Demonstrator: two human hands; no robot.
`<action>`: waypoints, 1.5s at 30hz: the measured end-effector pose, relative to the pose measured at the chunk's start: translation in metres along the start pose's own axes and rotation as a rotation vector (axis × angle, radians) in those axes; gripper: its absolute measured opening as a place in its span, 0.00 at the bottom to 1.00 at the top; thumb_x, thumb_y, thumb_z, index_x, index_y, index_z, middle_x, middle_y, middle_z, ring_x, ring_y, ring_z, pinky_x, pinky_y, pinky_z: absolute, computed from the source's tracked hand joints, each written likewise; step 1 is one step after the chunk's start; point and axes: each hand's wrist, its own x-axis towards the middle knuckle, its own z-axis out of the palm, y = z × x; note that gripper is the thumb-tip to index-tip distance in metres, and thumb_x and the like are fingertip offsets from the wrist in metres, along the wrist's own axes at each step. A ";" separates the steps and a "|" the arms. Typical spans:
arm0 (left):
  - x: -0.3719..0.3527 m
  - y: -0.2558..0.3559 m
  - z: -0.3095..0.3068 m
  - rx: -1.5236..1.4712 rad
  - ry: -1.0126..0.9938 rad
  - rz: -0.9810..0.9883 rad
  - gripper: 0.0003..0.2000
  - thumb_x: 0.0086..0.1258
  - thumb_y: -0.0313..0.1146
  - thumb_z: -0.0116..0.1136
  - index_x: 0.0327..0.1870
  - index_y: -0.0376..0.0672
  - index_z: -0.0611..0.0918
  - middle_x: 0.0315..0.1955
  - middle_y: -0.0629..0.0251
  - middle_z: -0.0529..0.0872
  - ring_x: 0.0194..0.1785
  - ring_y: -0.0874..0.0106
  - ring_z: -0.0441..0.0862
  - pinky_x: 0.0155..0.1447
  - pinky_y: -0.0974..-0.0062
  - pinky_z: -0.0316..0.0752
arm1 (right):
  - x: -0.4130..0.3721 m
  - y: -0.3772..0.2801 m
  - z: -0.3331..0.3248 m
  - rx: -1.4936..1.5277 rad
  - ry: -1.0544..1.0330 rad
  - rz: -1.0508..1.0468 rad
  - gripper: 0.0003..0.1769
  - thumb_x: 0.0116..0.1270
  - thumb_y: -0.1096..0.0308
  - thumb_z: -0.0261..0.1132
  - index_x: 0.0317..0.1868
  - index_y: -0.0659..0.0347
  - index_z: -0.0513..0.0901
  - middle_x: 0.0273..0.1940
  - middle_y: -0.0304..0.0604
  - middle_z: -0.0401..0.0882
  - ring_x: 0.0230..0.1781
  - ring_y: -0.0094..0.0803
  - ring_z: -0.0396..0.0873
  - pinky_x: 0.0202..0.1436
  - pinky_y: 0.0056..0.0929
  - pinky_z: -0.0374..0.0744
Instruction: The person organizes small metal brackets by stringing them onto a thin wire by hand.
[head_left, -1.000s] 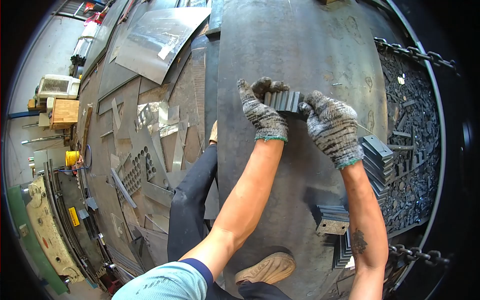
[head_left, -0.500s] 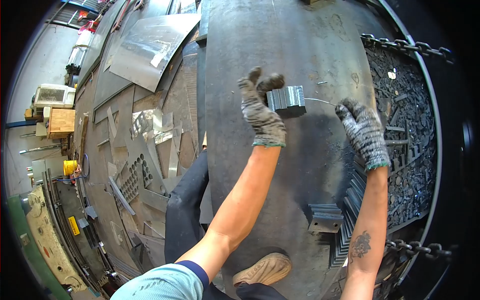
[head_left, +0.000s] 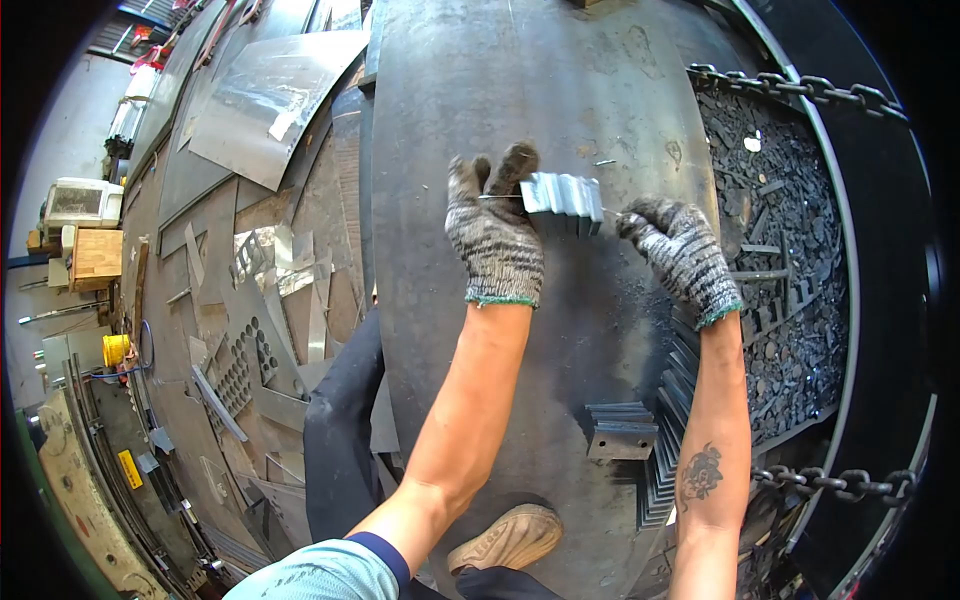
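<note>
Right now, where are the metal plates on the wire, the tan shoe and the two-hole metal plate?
Metal plates (head_left: 562, 195): head view, bright top.
Tan shoe (head_left: 507, 537): head view, visible middle.
Two-hole metal plate (head_left: 620, 444): head view, face, between the holes.

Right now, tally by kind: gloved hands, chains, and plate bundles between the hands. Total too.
Gloved hands: 2 (left hand, right hand)
Chains: 2 (upper chain, lower chain)
Plate bundles between the hands: 1 (metal plate bundle)
Total: 5
</note>
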 end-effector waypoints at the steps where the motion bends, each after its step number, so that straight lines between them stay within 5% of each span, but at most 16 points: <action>1: -0.002 -0.004 0.009 0.126 -0.058 0.014 0.17 0.79 0.51 0.54 0.49 0.45 0.80 0.53 0.47 0.89 0.59 0.50 0.85 0.65 0.51 0.77 | 0.000 0.002 0.001 -0.008 0.003 0.002 0.18 0.72 0.58 0.64 0.53 0.61 0.87 0.46 0.56 0.88 0.51 0.53 0.85 0.56 0.44 0.81; 5: -0.008 -0.014 0.034 0.065 -0.241 0.056 0.09 0.81 0.38 0.55 0.48 0.43 0.80 0.47 0.49 0.90 0.54 0.53 0.87 0.67 0.57 0.79 | -0.004 0.008 0.008 0.019 0.188 -0.153 0.18 0.71 0.67 0.67 0.57 0.66 0.85 0.49 0.51 0.90 0.49 0.36 0.88 0.56 0.36 0.83; 7: -0.014 -0.020 0.046 0.054 -0.199 0.023 0.13 0.82 0.38 0.54 0.51 0.35 0.82 0.40 0.52 0.90 0.45 0.60 0.89 0.59 0.61 0.85 | 0.003 0.011 0.023 0.751 0.542 -0.267 0.14 0.68 0.73 0.66 0.53 0.63 0.87 0.44 0.44 0.90 0.46 0.35 0.87 0.54 0.34 0.84; 9: -0.018 -0.020 0.043 0.365 -0.308 0.240 0.14 0.83 0.40 0.53 0.53 0.38 0.81 0.37 0.56 0.90 0.40 0.65 0.89 0.49 0.63 0.88 | -0.017 0.015 -0.012 0.882 0.641 -0.216 0.15 0.67 0.76 0.67 0.54 0.63 0.86 0.45 0.38 0.88 0.45 0.29 0.85 0.54 0.29 0.84; 10: -0.026 -0.013 0.036 0.362 -0.383 0.226 0.12 0.83 0.38 0.52 0.54 0.40 0.80 0.32 0.60 0.85 0.35 0.68 0.85 0.41 0.66 0.85 | -0.035 0.017 -0.028 0.618 0.779 -0.251 0.15 0.68 0.76 0.67 0.55 0.63 0.85 0.46 0.41 0.88 0.44 0.29 0.85 0.52 0.28 0.84; 13: -0.029 0.013 0.048 0.260 -0.646 0.220 0.11 0.82 0.34 0.49 0.57 0.40 0.79 0.24 0.68 0.76 0.27 0.75 0.76 0.27 0.73 0.75 | -0.110 0.025 -0.061 0.893 0.911 -0.173 0.13 0.73 0.75 0.63 0.56 0.64 0.84 0.47 0.42 0.87 0.45 0.29 0.86 0.51 0.28 0.85; 18: -0.112 0.018 0.094 0.468 -0.998 0.366 0.19 0.82 0.37 0.44 0.65 0.35 0.76 0.37 0.60 0.84 0.32 0.67 0.80 0.38 0.70 0.78 | -0.253 0.071 -0.067 0.771 1.039 0.097 0.13 0.76 0.71 0.63 0.57 0.62 0.84 0.46 0.40 0.89 0.42 0.26 0.86 0.49 0.26 0.85; 22: -0.066 0.061 0.123 0.746 -1.293 0.170 0.22 0.81 0.42 0.48 0.63 0.32 0.77 0.42 0.53 0.87 0.41 0.62 0.86 0.46 0.66 0.86 | -0.348 0.084 -0.028 0.683 1.127 0.274 0.12 0.74 0.71 0.65 0.55 0.62 0.85 0.42 0.37 0.88 0.38 0.21 0.83 0.42 0.22 0.82; 25: -0.043 0.035 0.083 1.059 -0.465 0.608 0.20 0.79 0.43 0.52 0.56 0.32 0.80 0.40 0.57 0.88 0.39 0.63 0.85 0.47 0.65 0.83 | -0.405 0.111 0.006 0.845 1.114 0.368 0.14 0.74 0.69 0.66 0.56 0.62 0.85 0.43 0.37 0.88 0.36 0.20 0.82 0.40 0.22 0.81; 28: 0.032 0.076 0.027 1.026 -0.491 0.346 0.21 0.79 0.47 0.53 0.59 0.37 0.79 0.48 0.56 0.88 0.47 0.60 0.85 0.54 0.61 0.82 | -0.434 0.115 0.036 0.769 1.223 0.512 0.14 0.74 0.68 0.66 0.57 0.62 0.85 0.43 0.37 0.88 0.35 0.19 0.81 0.38 0.20 0.80; 33: -0.064 0.057 -0.028 1.078 -0.296 -0.108 0.28 0.77 0.52 0.58 0.72 0.49 0.71 0.69 0.53 0.75 0.70 0.56 0.73 0.68 0.45 0.68 | -0.437 0.114 0.057 0.847 1.144 0.499 0.13 0.75 0.67 0.65 0.57 0.58 0.87 0.43 0.33 0.88 0.37 0.16 0.82 0.40 0.18 0.78; 35: -0.091 0.038 -0.048 1.288 -0.108 -0.177 0.27 0.79 0.51 0.56 0.76 0.61 0.67 0.71 0.55 0.74 0.72 0.56 0.71 0.74 0.46 0.67 | -0.423 0.105 0.062 0.863 1.138 0.537 0.12 0.75 0.70 0.65 0.56 0.59 0.87 0.44 0.33 0.88 0.38 0.16 0.81 0.42 0.18 0.80; 37: -0.140 0.016 -0.063 1.262 -0.141 -0.071 0.32 0.74 0.50 0.65 0.75 0.53 0.68 0.70 0.52 0.74 0.70 0.52 0.74 0.72 0.47 0.69 | -0.408 0.096 0.065 0.752 1.130 0.432 0.12 0.75 0.73 0.63 0.55 0.60 0.86 0.46 0.35 0.87 0.42 0.17 0.82 0.46 0.20 0.81; 41: -0.198 -0.023 -0.111 1.847 -0.786 0.209 0.36 0.61 0.43 0.77 0.69 0.44 0.73 0.56 0.54 0.83 0.57 0.57 0.82 0.60 0.56 0.78 | -0.390 0.063 0.073 0.942 1.038 0.322 0.11 0.74 0.76 0.62 0.53 0.61 0.86 0.49 0.37 0.87 0.46 0.22 0.84 0.48 0.24 0.83; 43: -0.251 -0.044 -0.069 2.275 -1.245 0.551 0.39 0.55 0.41 0.79 0.68 0.41 0.73 0.58 0.48 0.81 0.63 0.48 0.78 0.67 0.50 0.74 | -0.389 0.051 0.088 1.019 1.021 0.285 0.11 0.74 0.75 0.63 0.53 0.61 0.87 0.48 0.39 0.88 0.43 0.22 0.84 0.46 0.25 0.83; 45: -0.248 -0.064 -0.072 2.387 -1.353 0.656 0.42 0.51 0.41 0.79 0.68 0.36 0.73 0.54 0.44 0.83 0.63 0.47 0.78 0.70 0.48 0.70 | -0.387 0.040 0.099 0.822 0.831 0.343 0.11 0.74 0.73 0.63 0.53 0.61 0.87 0.47 0.40 0.88 0.41 0.23 0.85 0.44 0.25 0.82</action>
